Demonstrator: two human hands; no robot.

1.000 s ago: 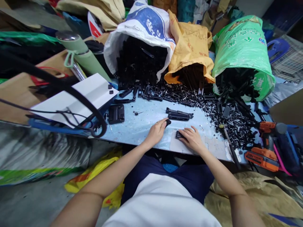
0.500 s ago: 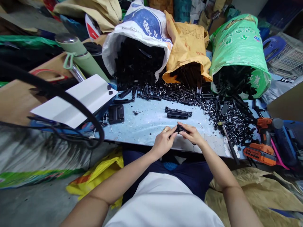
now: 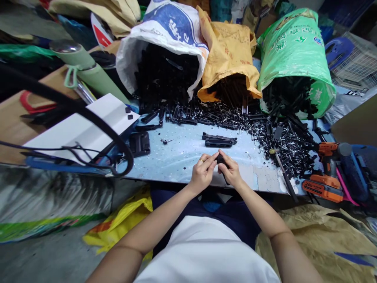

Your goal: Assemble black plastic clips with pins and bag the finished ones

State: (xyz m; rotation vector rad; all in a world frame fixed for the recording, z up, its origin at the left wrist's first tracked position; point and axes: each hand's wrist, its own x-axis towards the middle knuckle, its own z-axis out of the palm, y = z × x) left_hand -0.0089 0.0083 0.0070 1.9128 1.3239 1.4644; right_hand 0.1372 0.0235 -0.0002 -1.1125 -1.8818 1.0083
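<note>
Between my hands, near the table's front edge, is a small black plastic part (image 3: pixel 220 158), mostly covered by fingers. My left hand (image 3: pixel 203 169) is closed, its fingertips pinching the part's left side. My right hand (image 3: pixel 230 169) grips the part from the right, thumb and fingers bent round it. A dark end of the part shows below, between the hands. Just beyond my fingertips lies a pair of long black plastic pieces (image 3: pixel 219 140), side by side on the blue table (image 3: pixel 176 153). What my fingertips press on is too small to make out.
White (image 3: pixel 123 59), orange (image 3: pixel 229 47) and green (image 3: pixel 290 51) sacks spill black parts and pins along the back. A hammer (image 3: pixel 283 175) and an orange cordless drill (image 3: pixel 326 173) lie at right. A black cable (image 3: pixel 88 122) arches over a white sheet (image 3: pixel 97 114) at left.
My hands have drawn slightly left and turned the black part, so its end now points down toward me. The whole view has shifted a little. The pieces on the table stay put.
</note>
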